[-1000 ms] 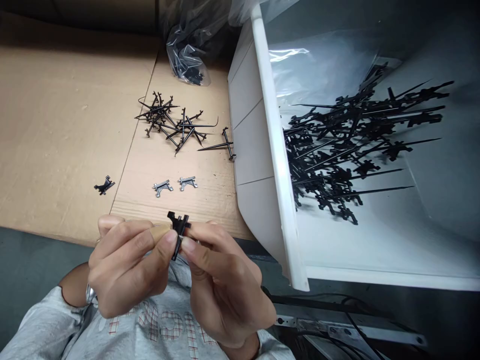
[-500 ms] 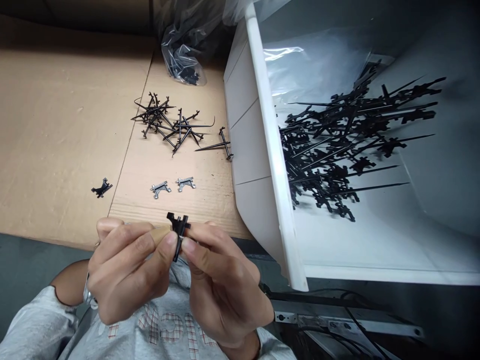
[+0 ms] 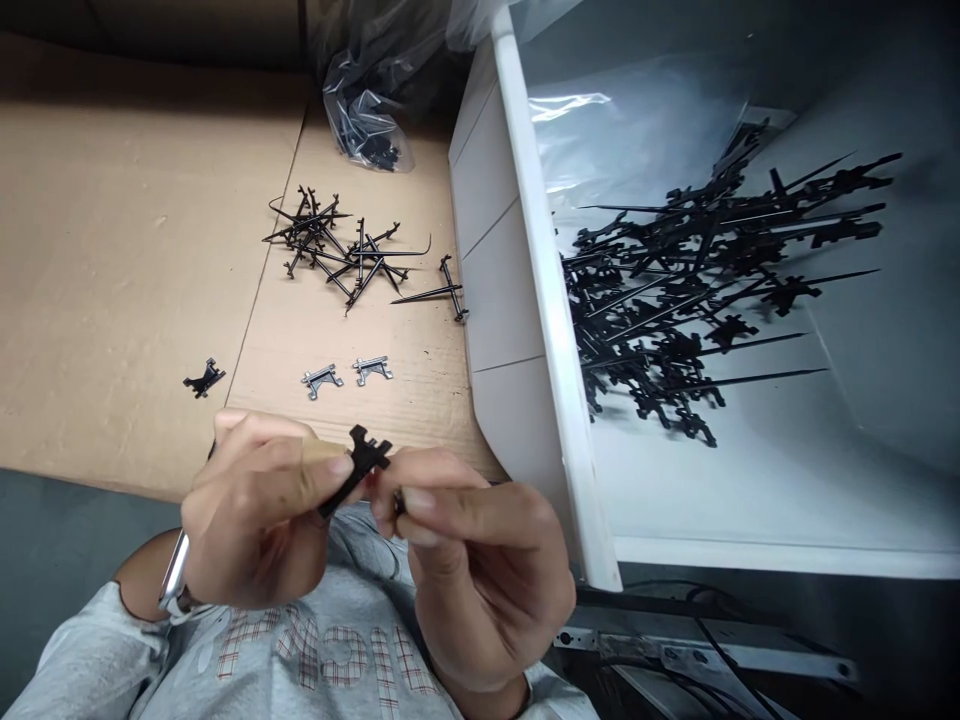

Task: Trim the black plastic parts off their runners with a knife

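My left hand point(image 3: 259, 515) is closed, with thumb and fingers pinching a small black plastic bracket point(image 3: 366, 458) that tilts up to the right. Just right of it, my right hand point(image 3: 491, 570) is closed in a pinch on a tiny dark piece point(image 3: 398, 500), mostly hidden by the fingertips and too small to name. Beyond the hands, two grey metal-looking brackets point(image 3: 322, 381) lie side by side on the cardboard-covered table. Another black bracket point(image 3: 204, 378) rests farther left.
Thin black pointed rods with forked ends point(image 3: 360, 252) lie in a loose heap on the tabletop point(image 3: 127, 260). Behind them sits a clear plastic bag point(image 3: 367, 125) with dark parts inside. A white bin point(image 3: 502, 250) on the right holds many tangled black parts point(image 3: 675, 290).
My hands have drawn slightly apart; the right moved right and down with the tiny dark piece. The black bracket stays in my left hand, now turned more to the right.
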A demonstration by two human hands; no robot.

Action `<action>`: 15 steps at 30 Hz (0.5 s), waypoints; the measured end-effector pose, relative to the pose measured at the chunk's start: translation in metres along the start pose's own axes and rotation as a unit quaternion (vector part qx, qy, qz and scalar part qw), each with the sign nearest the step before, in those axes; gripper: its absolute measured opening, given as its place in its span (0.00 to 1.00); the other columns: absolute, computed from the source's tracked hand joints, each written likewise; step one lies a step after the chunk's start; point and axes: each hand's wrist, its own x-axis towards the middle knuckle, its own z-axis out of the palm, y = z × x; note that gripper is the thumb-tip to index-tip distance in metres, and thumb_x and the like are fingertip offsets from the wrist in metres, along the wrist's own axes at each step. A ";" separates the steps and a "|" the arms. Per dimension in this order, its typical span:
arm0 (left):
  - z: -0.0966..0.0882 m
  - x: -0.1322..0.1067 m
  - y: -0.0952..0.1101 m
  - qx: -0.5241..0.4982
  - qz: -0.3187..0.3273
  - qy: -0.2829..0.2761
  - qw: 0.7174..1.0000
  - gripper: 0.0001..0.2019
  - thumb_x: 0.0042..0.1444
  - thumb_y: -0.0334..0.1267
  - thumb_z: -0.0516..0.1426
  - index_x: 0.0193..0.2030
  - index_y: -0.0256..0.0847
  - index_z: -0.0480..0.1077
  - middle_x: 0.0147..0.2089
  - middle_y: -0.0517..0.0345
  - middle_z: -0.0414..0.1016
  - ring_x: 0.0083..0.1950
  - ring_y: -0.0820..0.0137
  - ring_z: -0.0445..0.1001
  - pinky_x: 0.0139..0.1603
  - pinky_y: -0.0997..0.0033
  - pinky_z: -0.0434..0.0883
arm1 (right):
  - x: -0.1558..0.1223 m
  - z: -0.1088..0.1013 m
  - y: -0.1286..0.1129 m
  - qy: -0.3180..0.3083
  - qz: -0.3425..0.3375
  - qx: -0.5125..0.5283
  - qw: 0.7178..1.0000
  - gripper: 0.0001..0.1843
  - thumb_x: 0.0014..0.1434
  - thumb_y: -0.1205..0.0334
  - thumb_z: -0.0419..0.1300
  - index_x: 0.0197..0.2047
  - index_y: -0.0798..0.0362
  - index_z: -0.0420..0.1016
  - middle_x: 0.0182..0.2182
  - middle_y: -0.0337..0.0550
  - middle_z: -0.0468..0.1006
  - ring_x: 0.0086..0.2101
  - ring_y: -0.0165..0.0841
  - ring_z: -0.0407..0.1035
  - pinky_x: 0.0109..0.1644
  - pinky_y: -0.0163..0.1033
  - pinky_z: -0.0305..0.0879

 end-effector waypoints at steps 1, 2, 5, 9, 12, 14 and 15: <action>0.001 0.003 0.001 0.002 0.021 0.010 1.000 0.13 0.60 0.22 0.61 0.46 0.43 0.75 0.32 0.65 0.82 0.31 0.74 0.76 0.30 0.67 0.71 | 0.000 0.000 -0.002 0.002 0.025 0.033 0.999 0.11 0.73 0.73 0.55 0.51 0.52 0.77 0.32 0.40 0.79 0.25 0.26 0.72 0.24 0.29 0.71; 0.003 0.005 0.002 0.006 0.033 0.025 0.999 0.12 0.60 0.22 0.60 0.45 0.42 0.74 0.32 0.65 0.80 0.31 0.74 0.75 0.29 0.66 0.70 | 0.000 0.000 -0.004 0.003 0.048 0.058 0.997 0.12 0.73 0.73 0.55 0.52 0.51 0.77 0.31 0.38 0.78 0.23 0.24 0.70 0.21 0.27 0.67; 0.005 0.007 0.002 0.029 0.036 0.044 0.998 0.10 0.63 0.24 0.58 0.45 0.43 0.73 0.28 0.66 0.78 0.30 0.72 0.72 0.29 0.64 0.68 | -0.002 -0.002 -0.008 -0.013 0.094 0.092 0.991 0.15 0.72 0.77 0.55 0.53 0.51 0.77 0.31 0.36 0.76 0.19 0.21 0.67 0.16 0.25 0.58; -0.001 0.004 -0.001 0.076 0.069 -0.023 0.994 0.08 0.65 0.27 0.60 0.47 0.44 0.73 0.29 0.63 0.80 0.31 0.70 0.73 0.29 0.63 0.69 | -0.005 -0.005 -0.007 -0.032 0.133 0.098 0.986 0.16 0.72 0.76 0.56 0.54 0.47 0.77 0.34 0.36 0.77 0.19 0.21 0.69 0.15 0.25 0.59; -0.003 0.003 -0.001 0.088 0.080 -0.011 0.993 0.06 0.67 0.29 0.60 0.47 0.42 0.74 0.30 0.61 0.81 0.33 0.69 0.73 0.31 0.63 0.70 | -0.005 -0.006 -0.005 -0.032 0.140 0.114 0.983 0.16 0.73 0.75 0.55 0.53 0.47 0.78 0.33 0.35 0.76 0.18 0.21 0.68 0.14 0.26 0.58; -0.001 0.003 0.001 0.095 0.087 -0.007 0.992 0.05 0.67 0.29 0.59 0.47 0.40 0.75 0.31 0.60 0.82 0.33 0.70 0.73 0.32 0.65 0.71 | -0.004 -0.006 -0.006 -0.034 0.140 0.124 0.982 0.16 0.73 0.75 0.55 0.52 0.47 0.79 0.32 0.35 0.75 0.17 0.21 0.68 0.13 0.26 0.57; 0.001 0.003 0.002 0.097 0.088 0.000 0.991 0.05 0.68 0.29 0.59 0.46 0.40 0.75 0.31 0.60 0.82 0.33 0.70 0.73 0.31 0.65 0.71 | -0.003 -0.005 -0.007 -0.033 0.145 0.127 0.981 0.16 0.72 0.75 0.56 0.51 0.47 0.79 0.31 0.34 0.74 0.18 0.21 0.68 0.13 0.26 0.56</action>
